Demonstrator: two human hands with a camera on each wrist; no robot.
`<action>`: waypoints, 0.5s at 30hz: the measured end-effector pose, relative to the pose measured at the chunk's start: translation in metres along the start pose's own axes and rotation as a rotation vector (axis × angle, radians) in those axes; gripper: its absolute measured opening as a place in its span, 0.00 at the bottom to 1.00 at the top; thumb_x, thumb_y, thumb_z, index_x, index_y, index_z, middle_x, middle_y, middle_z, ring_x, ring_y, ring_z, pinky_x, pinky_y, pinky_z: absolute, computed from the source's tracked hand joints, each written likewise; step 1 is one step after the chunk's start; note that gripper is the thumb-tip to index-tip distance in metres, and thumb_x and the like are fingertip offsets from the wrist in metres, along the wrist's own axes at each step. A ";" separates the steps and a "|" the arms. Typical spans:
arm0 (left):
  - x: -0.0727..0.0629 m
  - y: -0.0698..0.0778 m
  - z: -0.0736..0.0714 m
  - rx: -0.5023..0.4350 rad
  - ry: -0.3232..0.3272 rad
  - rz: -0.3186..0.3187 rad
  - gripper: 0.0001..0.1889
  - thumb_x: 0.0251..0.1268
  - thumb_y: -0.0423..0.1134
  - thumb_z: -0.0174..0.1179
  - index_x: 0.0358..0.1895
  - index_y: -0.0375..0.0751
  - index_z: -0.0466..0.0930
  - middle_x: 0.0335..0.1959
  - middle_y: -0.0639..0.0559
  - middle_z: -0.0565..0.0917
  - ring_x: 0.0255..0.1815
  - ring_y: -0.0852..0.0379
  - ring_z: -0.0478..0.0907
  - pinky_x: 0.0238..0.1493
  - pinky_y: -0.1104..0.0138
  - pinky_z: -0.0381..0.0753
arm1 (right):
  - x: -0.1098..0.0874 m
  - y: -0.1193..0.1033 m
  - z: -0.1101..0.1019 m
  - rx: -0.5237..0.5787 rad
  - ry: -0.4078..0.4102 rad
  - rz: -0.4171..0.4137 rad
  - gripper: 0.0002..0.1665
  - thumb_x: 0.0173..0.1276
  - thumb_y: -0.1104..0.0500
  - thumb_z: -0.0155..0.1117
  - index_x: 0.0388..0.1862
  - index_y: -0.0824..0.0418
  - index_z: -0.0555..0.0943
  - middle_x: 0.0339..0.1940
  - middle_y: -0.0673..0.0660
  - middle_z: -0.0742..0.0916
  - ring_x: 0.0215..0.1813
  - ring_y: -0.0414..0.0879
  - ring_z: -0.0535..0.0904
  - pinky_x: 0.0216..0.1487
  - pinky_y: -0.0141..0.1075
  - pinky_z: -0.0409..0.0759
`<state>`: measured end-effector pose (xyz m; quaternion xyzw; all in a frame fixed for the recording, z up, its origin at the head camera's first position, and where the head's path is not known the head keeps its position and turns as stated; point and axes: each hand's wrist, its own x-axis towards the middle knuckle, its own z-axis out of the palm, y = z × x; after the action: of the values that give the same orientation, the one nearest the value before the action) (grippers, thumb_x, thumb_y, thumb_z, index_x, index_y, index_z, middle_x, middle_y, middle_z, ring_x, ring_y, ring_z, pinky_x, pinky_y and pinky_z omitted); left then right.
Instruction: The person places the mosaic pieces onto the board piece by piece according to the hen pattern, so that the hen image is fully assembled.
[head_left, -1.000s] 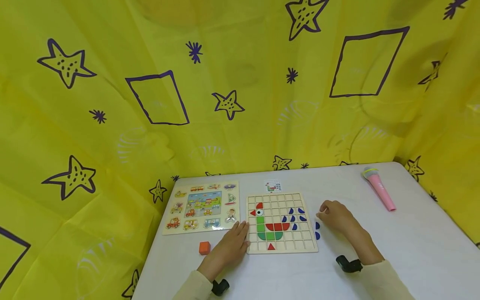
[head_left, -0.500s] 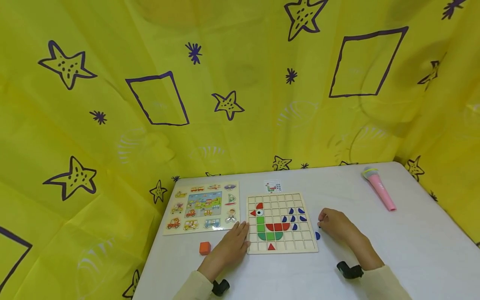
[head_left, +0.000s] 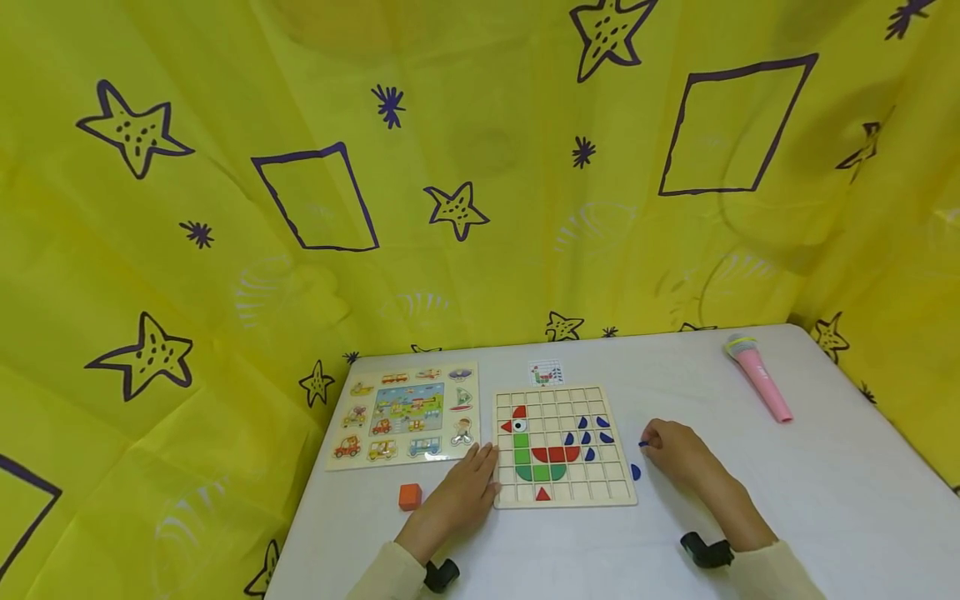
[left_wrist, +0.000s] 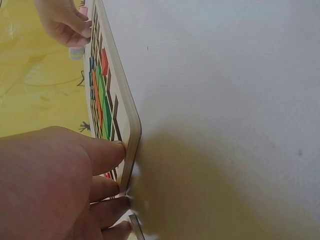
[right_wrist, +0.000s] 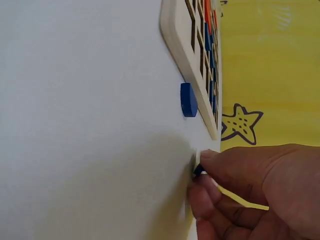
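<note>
A wooden grid board (head_left: pixel 600 492) carries red, green and blue pieces laid out as a bird, with an eye piece near its top left. My left hand (head_left: pixel 467 492) rests against the board's left edge, fingers extended; the thumb touches the rim in the left wrist view. Right of the board, my right hand (head_left: pixel 678 450) pinches a small blue piece (right_wrist: pixel 198 170) between thumb and fingertips, mostly hidden by them. Another blue half-round piece (head_left: pixel 636 472) lies on the table by the board's right edge.
Behind the board lies a small picture card (head_left: pixel 546 372) of the bird. A vehicle puzzle board (head_left: pixel 337 454) is at the left, with an orange cube (head_left: pixel 409 497) in front. A pink microphone (head_left: pixel 763 383) lies at the back right of the white table (head_left: pixel 570 558).
My right hand has picked up the farther of the two blue pieces beside the board and drawn slightly back to the right. The left hand stays in place.
</note>
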<state>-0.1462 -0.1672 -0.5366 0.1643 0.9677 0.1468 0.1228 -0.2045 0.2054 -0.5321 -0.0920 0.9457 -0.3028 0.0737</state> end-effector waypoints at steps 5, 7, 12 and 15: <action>0.001 -0.001 0.001 -0.004 0.000 -0.004 0.34 0.84 0.47 0.53 0.84 0.39 0.57 0.85 0.45 0.60 0.87 0.42 0.52 0.83 0.47 0.61 | 0.003 0.005 0.000 0.043 0.008 0.015 0.04 0.74 0.67 0.63 0.43 0.69 0.83 0.37 0.58 0.86 0.40 0.52 0.80 0.45 0.49 0.83; 0.001 -0.002 0.002 -0.003 0.001 -0.002 0.34 0.84 0.47 0.53 0.84 0.39 0.57 0.85 0.44 0.60 0.87 0.42 0.52 0.83 0.47 0.61 | 0.004 0.008 0.000 0.049 0.018 0.039 0.06 0.75 0.67 0.63 0.44 0.69 0.83 0.37 0.59 0.85 0.40 0.52 0.79 0.45 0.49 0.84; 0.002 -0.003 0.002 0.003 0.000 0.003 0.33 0.84 0.47 0.52 0.84 0.39 0.57 0.85 0.44 0.60 0.87 0.41 0.52 0.83 0.47 0.61 | 0.005 0.013 0.001 0.039 0.057 0.057 0.07 0.73 0.64 0.66 0.42 0.69 0.83 0.37 0.62 0.85 0.40 0.54 0.80 0.44 0.51 0.83; 0.002 -0.003 0.002 0.005 -0.003 0.001 0.34 0.84 0.47 0.52 0.84 0.39 0.57 0.86 0.44 0.60 0.87 0.42 0.52 0.83 0.47 0.60 | 0.005 0.012 0.003 0.020 0.069 0.028 0.07 0.70 0.63 0.68 0.38 0.68 0.82 0.35 0.61 0.84 0.38 0.53 0.78 0.41 0.49 0.81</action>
<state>-0.1479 -0.1684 -0.5397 0.1651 0.9678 0.1441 0.1238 -0.2103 0.2124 -0.5422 -0.0672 0.9459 -0.3141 0.0460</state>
